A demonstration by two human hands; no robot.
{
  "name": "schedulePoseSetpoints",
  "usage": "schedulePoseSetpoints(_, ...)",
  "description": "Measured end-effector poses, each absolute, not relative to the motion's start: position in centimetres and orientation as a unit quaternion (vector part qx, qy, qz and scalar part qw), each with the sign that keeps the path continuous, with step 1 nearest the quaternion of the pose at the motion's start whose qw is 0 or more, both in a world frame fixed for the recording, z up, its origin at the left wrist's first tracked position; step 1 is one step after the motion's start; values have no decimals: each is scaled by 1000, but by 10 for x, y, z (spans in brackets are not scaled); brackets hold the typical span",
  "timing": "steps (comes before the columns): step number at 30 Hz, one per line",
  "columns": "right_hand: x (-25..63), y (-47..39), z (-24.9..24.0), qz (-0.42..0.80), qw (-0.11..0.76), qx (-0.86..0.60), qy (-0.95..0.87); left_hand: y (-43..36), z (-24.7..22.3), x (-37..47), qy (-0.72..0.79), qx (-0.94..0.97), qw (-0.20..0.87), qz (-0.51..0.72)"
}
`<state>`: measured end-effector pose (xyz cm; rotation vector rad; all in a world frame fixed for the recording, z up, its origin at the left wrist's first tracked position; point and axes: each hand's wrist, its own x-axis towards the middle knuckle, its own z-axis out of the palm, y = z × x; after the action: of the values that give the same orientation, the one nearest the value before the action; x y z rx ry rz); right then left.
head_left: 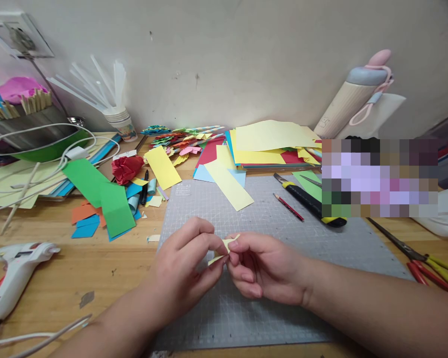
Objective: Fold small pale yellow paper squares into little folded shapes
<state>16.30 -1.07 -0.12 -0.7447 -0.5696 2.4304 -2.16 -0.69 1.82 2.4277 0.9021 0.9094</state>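
Observation:
Both hands meet over the front of a grey cutting mat. Between them is a small piece of pale yellow paper, partly folded and mostly hidden by fingers. My left hand pinches its lower left part with thumb and forefinger. My right hand pinches its upper right end, fingers curled. The hands touch at the fingertips.
Yellow paper strips, a red pencil and a yellow-black utility knife lie on the mat. A pile of coloured paper sits behind. A white glue gun lies front left, scissors at right, green paper and scraps at left.

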Motion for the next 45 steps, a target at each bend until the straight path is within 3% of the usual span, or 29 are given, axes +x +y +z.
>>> schedulePoseSetpoints(20, 160, -13, 0, 813, 355, -332, -320, -6, 18, -21, 327, 875, 133, 331)
schedulePoseSetpoints(45, 163, -17, 0, 742, 360, -370, -427, -7, 16, -20, 283, 879, 141, 358)
